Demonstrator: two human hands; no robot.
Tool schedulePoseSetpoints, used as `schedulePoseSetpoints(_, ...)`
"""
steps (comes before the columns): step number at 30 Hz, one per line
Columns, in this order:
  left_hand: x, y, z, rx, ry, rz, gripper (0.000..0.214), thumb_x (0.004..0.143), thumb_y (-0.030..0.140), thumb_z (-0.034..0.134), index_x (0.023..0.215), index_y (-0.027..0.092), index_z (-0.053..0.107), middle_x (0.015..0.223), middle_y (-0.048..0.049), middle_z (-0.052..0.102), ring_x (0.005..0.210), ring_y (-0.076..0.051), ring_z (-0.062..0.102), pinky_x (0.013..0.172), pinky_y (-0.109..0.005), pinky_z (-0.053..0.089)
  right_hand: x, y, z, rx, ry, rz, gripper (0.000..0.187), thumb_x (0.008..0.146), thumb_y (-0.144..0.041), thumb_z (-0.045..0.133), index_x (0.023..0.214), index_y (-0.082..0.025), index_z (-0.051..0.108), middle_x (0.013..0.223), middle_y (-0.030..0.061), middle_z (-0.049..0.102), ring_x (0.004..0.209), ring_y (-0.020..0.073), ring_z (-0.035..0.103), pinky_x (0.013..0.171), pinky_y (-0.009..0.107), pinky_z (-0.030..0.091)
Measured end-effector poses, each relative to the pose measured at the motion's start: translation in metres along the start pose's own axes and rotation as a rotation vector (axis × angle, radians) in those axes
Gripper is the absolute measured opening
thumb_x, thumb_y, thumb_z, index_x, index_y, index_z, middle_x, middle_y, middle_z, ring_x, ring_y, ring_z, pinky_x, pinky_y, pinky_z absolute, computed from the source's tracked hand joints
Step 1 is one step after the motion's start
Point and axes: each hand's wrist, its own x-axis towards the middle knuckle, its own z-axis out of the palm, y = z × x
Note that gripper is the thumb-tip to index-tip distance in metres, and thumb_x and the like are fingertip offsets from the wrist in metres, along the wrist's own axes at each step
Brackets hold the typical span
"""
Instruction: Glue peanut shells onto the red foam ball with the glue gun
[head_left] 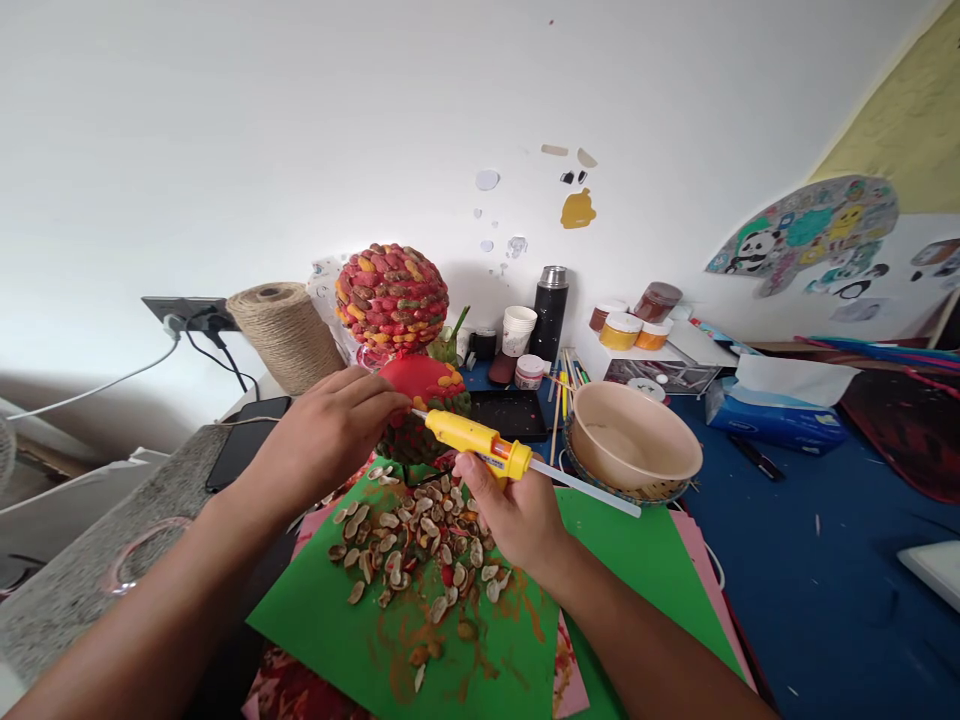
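Note:
My right hand (pixel 521 515) grips a yellow hot glue gun (pixel 459 433), and a long clear glue stick (pixel 589 488) sticks out of its back end. The nozzle points left, to the fingertips of my left hand (pixel 334 425). Those fingers are pinched together; whatever they hold is hidden. Just behind the nozzle sits a red ball (pixel 420 374), partly covered with orange and dark green peanut shells. Beyond it stands a round ball (pixel 392 298) covered in red, orange and brown shells. Loose peanut shell halves (pixel 427 535) lie scattered below my hands on green paper (pixel 517 670).
A roll of twine (pixel 279 338) and a phone (pixel 244 440) are at the left. To the right stand a beige bowl (pixel 637 440), a black thermos (pixel 552 315), paper cups (pixel 518 332), paint jars (pixel 621 331) and a blue tissue box (pixel 776 410).

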Motion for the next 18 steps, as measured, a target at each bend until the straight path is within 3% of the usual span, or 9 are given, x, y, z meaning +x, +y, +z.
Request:
schedulePoseSetpoints(9, 0.0039, 0.0015, -0.0038, 0.034, -0.017, -0.05, 0.033, 0.121, 0.028, 0.054, 0.113, 0.022, 0.085, 0.111, -0.0099, 0.085, 0.096, -0.03, 0.075, 0.085, -0.044, 0.061, 0.0002, 0.0009, -0.0002, -0.012, -0.034, 0.015, 0.063, 0.107, -0.079, 0.063, 0.078, -0.024, 0.069, 0.059, -0.0033, 0.049, 0.046, 0.0145, 0.048, 0.042, 0.026, 0.039)
schedulePoseSetpoints(18, 0.0008, 0.0006, 0.0027, 0.111, -0.009, -0.042, 0.032, 0.121, 0.032, 0.055, 0.114, 0.018, 0.083, 0.105, -0.0111, 0.086, 0.089, -0.031, 0.077, 0.079, -0.045, 0.058, 0.0002, -0.0014, -0.0008, -0.021, -0.033, 0.021, 0.062, 0.107, -0.078, 0.063, 0.081, -0.022, 0.072, 0.063, -0.0015, 0.054, 0.047, 0.015, 0.052, 0.043, 0.026, 0.041)
